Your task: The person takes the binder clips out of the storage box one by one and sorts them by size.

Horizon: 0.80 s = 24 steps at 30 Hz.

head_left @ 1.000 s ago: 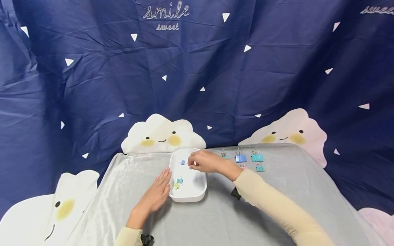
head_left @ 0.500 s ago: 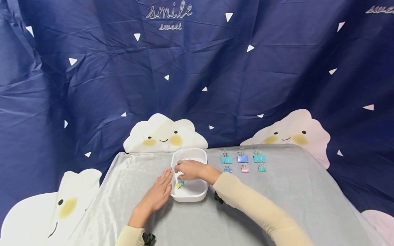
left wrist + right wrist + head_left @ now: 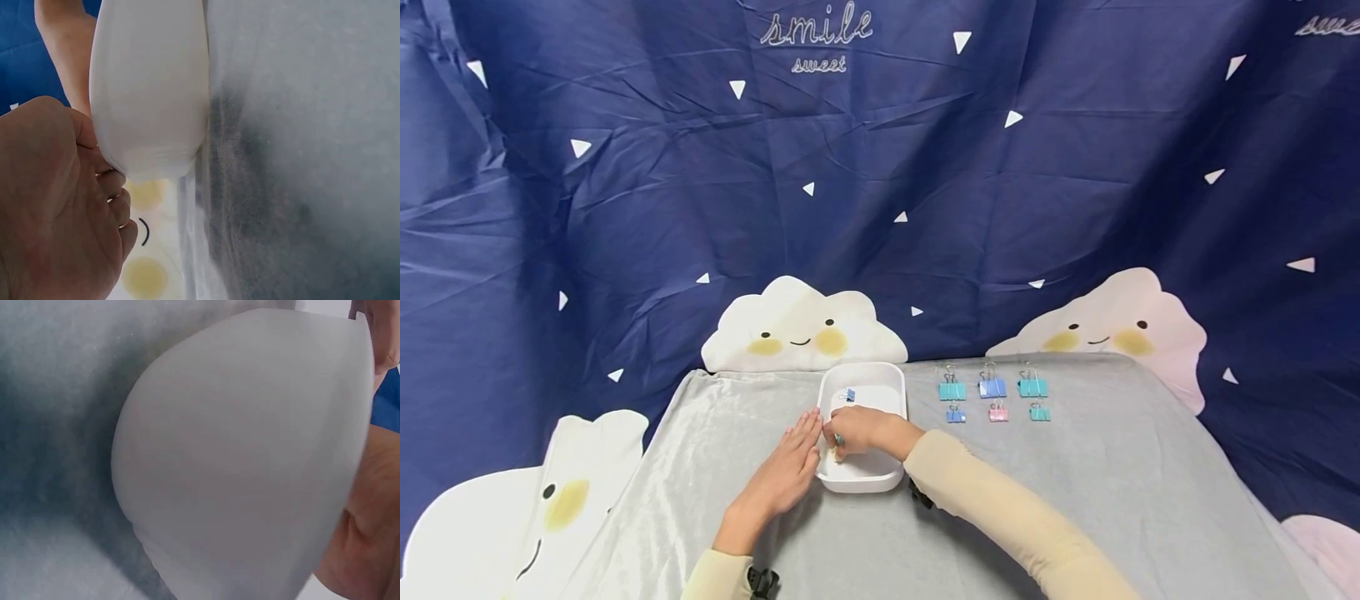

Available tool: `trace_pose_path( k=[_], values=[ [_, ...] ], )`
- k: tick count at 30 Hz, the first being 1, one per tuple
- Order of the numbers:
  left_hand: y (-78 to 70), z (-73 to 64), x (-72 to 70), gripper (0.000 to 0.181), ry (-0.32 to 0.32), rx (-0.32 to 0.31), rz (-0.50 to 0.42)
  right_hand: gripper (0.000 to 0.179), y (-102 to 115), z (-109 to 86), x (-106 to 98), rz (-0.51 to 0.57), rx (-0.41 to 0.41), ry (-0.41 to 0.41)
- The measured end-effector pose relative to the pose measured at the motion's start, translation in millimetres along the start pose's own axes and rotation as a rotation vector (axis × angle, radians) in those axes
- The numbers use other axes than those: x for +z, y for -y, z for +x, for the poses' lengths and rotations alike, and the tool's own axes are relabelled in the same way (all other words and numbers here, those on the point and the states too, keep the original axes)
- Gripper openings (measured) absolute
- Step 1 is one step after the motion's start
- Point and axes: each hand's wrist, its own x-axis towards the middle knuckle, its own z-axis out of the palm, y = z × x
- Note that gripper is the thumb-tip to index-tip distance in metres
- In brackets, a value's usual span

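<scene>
A white rectangular box (image 3: 880, 473) stands on the grey cloth. My left hand (image 3: 781, 468) rests along its left rim with the fingers straight. In the left wrist view those fingers sit at the wall of the box. Reaching over the right rim, my right hand (image 3: 859, 430) is down inside, thumb and fingers bent around a teal binder clip (image 3: 839, 439). A yellow clip beside it is mostly covered by the fingertips. I cannot tell whether they pinch either clip. Farther back in the box lies a blue binder clip (image 3: 847, 395). The right wrist view shows mainly the box's outer wall.
Right of the box, binder clips lie in two rows. Larger teal (image 3: 952, 391), blue (image 3: 992, 388) and teal ones form the back row; smaller blue (image 3: 956, 416), pink (image 3: 998, 414) and teal ones (image 3: 1040, 413) the front. A dark blue curtain (image 3: 850, 242) hangs behind.
My right hand has moved from the right side of the box, over the blue clip, nearer to me onto the teal and yellow clips. The left hand keeps its place at the rim.
</scene>
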Motion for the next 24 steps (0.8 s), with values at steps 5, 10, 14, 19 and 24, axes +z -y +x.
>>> trace_pose_path(
  k=[5,10,14,19,24],
  values=[
    [-1.3,1.0,-0.7,0.054,0.002,-0.008,-0.003,0.017,-6,0.0,-2,-0.039,0.006,-0.033],
    [-1.7,0.1,-1.2,0.053,0.004,-0.006,-0.007,0.016,-11,-0.5,-4,0.006,0.020,-0.108],
    [-1.5,-0.7,-1.5,0.054,0.003,-0.003,-0.003,0.010,-11,-1.5,-6,0.011,0.038,-0.103],
    [-1.2,-0.5,-1.2,0.054,-0.004,0.006,0.000,0.025,-5,-2.4,-4,0.002,0.065,0.010],
    [-1.0,0.6,-0.2,0.054,-0.002,0.005,-0.003,0.012,-5,-0.2,0,-0.054,0.058,-0.006]
  ],
)
